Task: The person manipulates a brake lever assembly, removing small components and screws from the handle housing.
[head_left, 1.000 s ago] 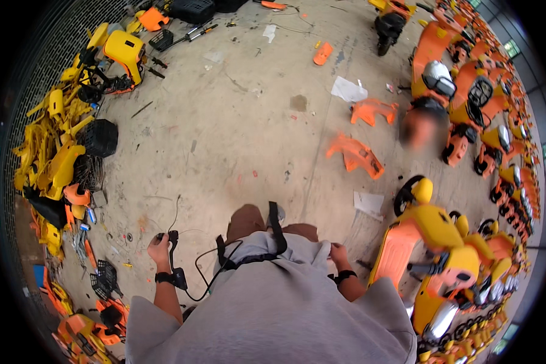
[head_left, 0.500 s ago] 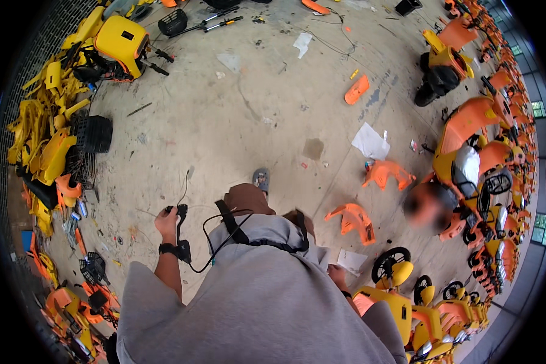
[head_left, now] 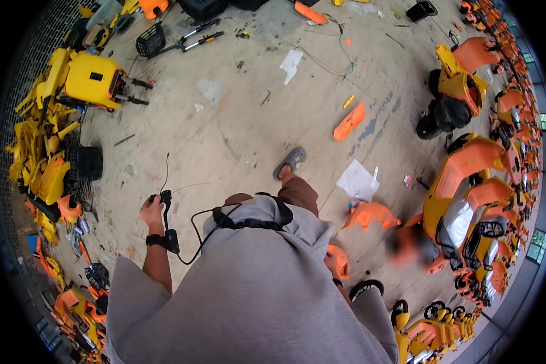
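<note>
While yellow scooter panels (head_left: 39, 139) lie heaped far L, the L hand (head_left: 151, 211) is out over the floor (head_left: 182, 133), w/ fingers closed on a small black part (head_left: 166, 196); a black cable (head_left: 188, 263) loops from near that hand toward the belt (head_left: 258, 224) & could snag if it reached wide. Ctr, a grey shoe (head_left: 293, 158) could slip if it trod the white sheet (head_left: 355, 181) nearby. R hand (head_left: 331, 262) overlaps an orange panel (head_left: 343, 262) in view; can't tell if it's holding anything. Parked scooters (head_left: 461, 165) stand far R.

The left fingers (head_left: 155, 205) hold a black cabled device (head_left: 166, 196) above a floor (head_left: 224, 173) with scattered orange panels (head_left: 349, 122).
</note>
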Available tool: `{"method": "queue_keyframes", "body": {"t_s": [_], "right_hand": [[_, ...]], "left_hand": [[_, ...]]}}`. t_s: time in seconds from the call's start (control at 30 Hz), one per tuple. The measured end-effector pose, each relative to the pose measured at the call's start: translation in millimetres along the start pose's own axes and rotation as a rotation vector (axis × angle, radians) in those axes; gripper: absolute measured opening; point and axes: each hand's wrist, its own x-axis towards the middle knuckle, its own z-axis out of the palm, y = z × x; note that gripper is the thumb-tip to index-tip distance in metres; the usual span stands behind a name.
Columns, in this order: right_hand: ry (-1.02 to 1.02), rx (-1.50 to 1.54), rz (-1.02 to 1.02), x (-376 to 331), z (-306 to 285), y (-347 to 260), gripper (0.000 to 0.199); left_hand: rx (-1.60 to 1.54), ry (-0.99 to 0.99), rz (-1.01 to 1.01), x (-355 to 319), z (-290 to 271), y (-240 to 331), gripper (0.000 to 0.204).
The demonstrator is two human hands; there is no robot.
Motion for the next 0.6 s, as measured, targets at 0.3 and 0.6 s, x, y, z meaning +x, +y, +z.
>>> {"method": "queue_keyframes", "body": {"t_s": [0.3, 0.6], "right_hand": [[0.041, 0.395, -0.078, 208, -157, -207, 0.024], [0.143, 0.324, -0.065, 297, -209, -433, 0.028]], "left_hand": [[0.007, -0.032, 0.066, 0, 213, 158, 0.035], [-0.053, -0.149, 0.047, 57, 442, 251, 0.024]]}}
